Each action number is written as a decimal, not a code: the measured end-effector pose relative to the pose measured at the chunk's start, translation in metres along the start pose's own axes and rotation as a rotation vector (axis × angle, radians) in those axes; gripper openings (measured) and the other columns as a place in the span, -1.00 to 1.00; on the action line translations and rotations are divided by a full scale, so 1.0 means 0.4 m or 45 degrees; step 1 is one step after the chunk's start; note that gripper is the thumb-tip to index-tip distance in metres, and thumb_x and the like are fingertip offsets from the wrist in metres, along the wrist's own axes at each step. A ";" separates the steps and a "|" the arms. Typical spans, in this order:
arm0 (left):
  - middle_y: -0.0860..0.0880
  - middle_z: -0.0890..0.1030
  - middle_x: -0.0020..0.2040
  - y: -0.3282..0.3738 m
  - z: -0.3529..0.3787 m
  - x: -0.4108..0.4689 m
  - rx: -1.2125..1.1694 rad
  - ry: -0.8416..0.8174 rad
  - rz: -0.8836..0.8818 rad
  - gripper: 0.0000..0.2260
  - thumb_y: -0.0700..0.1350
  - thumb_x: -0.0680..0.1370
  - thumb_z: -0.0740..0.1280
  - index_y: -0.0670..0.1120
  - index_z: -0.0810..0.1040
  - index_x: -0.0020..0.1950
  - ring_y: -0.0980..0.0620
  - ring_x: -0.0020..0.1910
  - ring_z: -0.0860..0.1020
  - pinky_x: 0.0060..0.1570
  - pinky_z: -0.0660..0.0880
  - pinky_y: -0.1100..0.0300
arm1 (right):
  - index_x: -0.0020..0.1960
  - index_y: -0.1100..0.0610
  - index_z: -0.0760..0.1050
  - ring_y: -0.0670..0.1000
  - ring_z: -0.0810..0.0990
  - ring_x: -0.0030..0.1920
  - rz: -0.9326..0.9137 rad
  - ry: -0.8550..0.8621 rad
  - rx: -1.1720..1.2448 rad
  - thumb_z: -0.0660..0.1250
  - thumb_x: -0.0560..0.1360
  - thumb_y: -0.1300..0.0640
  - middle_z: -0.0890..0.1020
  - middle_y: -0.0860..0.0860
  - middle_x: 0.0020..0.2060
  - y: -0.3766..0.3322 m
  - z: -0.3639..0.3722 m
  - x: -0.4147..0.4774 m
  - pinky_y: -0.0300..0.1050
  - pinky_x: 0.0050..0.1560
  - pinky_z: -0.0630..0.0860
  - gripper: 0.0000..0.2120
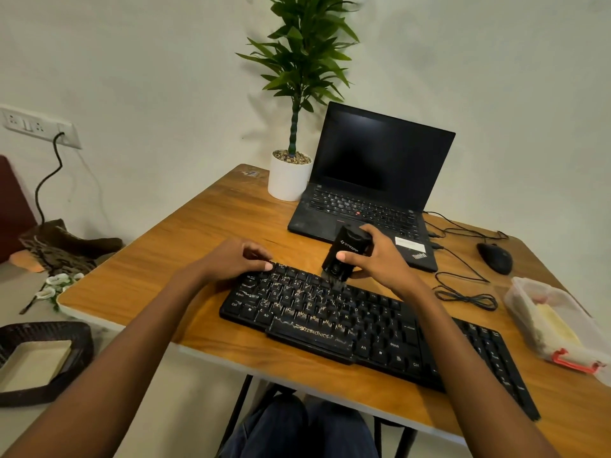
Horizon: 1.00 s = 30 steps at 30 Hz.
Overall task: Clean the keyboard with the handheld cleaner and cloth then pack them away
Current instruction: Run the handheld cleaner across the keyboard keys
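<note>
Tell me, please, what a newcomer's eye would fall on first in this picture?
First, the two hands at centre: the right hand grips a black handheld cleaner, its brush down on the black keyboard, while the left hand holds the keyboard's far left corner. Behind them on the wooden table stand an open laptop with a dark screen and a tall green plant in a white pot.

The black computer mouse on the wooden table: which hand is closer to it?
Right. The right hand, gripping the black handheld cleaner over the black keyboard, is left of the mouse; the left hand holds the keyboard's far left corner, farther away.
</note>
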<state>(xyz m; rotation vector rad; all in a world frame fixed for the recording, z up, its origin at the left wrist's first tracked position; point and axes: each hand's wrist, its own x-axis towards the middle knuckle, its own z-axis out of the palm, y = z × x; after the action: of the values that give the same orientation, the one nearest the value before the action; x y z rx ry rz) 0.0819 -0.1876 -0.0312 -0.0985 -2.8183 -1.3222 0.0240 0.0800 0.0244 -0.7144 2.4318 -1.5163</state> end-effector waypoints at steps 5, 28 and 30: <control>0.13 0.57 -0.02 -0.021 0.045 -0.019 -0.275 0.163 -0.026 -0.83 -0.12 0.52 0.34 -0.03 0.58 0.10 0.19 -0.06 0.53 -0.15 0.41 0.35 | 0.14 0.08 0.35 0.04 0.60 0.02 0.066 -0.136 0.006 0.42 0.41 0.21 0.54 0.02 0.01 -0.011 -0.015 0.003 -0.08 -0.17 0.64 -0.62; 0.03 0.62 0.08 -0.049 0.065 -0.017 -0.228 0.321 0.017 -0.83 -0.06 0.59 0.22 0.06 0.60 0.07 0.13 0.01 0.55 0.11 0.49 0.05 | 0.14 0.12 0.35 0.04 0.58 0.04 0.021 -0.209 -0.027 0.41 0.43 0.19 0.53 0.06 0.06 -0.043 0.059 0.058 -0.03 -0.16 0.64 -0.65; 0.03 0.62 0.08 -0.053 0.066 -0.017 -0.223 0.327 0.007 -0.81 -0.04 0.59 0.22 0.02 0.61 0.09 0.10 0.03 0.56 0.12 0.49 0.02 | 0.15 0.16 0.35 0.02 0.61 -0.01 0.076 -0.237 -0.051 0.40 0.42 0.21 0.55 0.05 0.02 -0.035 0.012 0.043 -0.03 -0.17 0.64 -0.65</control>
<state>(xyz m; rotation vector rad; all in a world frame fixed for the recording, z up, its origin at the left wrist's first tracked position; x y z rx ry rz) 0.0872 -0.1811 -0.0644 0.0564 -2.4879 -1.4613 0.0153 0.0626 0.0360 -0.7472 2.3291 -1.3199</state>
